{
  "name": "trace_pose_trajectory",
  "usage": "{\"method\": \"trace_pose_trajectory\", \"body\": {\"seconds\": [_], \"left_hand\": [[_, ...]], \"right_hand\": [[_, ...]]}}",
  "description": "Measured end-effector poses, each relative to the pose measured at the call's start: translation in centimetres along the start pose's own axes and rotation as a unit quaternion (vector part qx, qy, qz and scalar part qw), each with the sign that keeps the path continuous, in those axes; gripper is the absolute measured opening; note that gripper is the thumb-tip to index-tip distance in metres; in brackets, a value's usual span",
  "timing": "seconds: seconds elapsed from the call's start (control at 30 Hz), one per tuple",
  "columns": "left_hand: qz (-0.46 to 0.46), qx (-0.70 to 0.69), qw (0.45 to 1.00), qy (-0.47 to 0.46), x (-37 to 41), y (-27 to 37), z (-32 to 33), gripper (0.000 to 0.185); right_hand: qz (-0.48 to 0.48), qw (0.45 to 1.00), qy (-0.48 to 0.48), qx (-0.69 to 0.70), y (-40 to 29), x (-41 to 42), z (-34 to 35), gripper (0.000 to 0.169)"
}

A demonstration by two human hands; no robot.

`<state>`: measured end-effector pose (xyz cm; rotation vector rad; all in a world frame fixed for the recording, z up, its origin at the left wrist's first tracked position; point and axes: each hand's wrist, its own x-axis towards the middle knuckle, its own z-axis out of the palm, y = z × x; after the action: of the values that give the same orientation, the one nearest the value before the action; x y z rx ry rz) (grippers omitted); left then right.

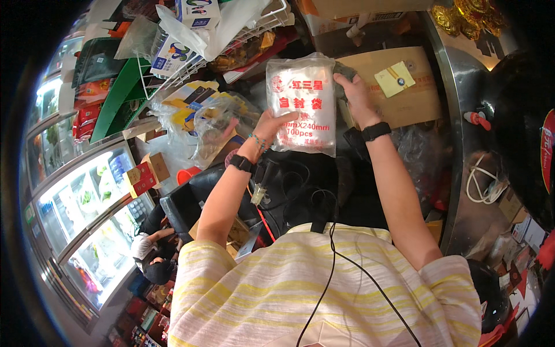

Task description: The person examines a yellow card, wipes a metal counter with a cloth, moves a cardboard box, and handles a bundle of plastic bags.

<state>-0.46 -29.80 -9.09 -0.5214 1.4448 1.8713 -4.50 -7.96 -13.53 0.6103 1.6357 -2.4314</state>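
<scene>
A clear plastic pack of zip bags with red printing is held up in front of me, above my lap. My left hand grips its lower left side, thumb lying across the front. At its upper right edge is my right hand, thumb by the corner; its fingers are partly hidden, and a dark thing shows behind them. Behind and to the right of the pack lies a brown cardboard box with a pale yellow card on top.
A white wire basket holds printed boxes at the upper left. Below it are plastic-wrapped packets. A metal edge runs along the right, with a coiled white cable beyond. Another person is at the lower left, near lit refrigerated shelves.
</scene>
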Motion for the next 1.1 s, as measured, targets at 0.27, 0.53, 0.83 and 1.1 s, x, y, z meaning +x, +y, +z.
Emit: {"method": "trace_pose_trajectory", "body": {"seconds": [0.27, 0.53, 0.83, 1.1], "left_hand": [[0.358, 0.510, 0.757, 0.197, -2.3, 0.4, -1.9, 0.034], [0.525, 0.685, 0.484, 0.143, -6.5, 4.9, -2.4, 0.034], [0.468, 0.673, 0.557, 0.132, -5.2, 4.8, -2.0, 0.042], [0.265, 0.378, 0.883, 0.085, 2.1, -1.4, 1.3, 0.031]], "right_hand": [[0.051, 0.996, 0.022, -0.063, 0.5, -2.2, -2.8, 0.041], [0.027, 0.999, -0.015, -0.028, -6.8, -5.5, -1.6, 0.034], [-0.198, 0.882, -0.126, -0.409, -2.4, -7.8, 0.2, 0.029], [-0.106, 0.920, 0.187, -0.327, -2.8, -12.2, -14.5, 0.039]]}}
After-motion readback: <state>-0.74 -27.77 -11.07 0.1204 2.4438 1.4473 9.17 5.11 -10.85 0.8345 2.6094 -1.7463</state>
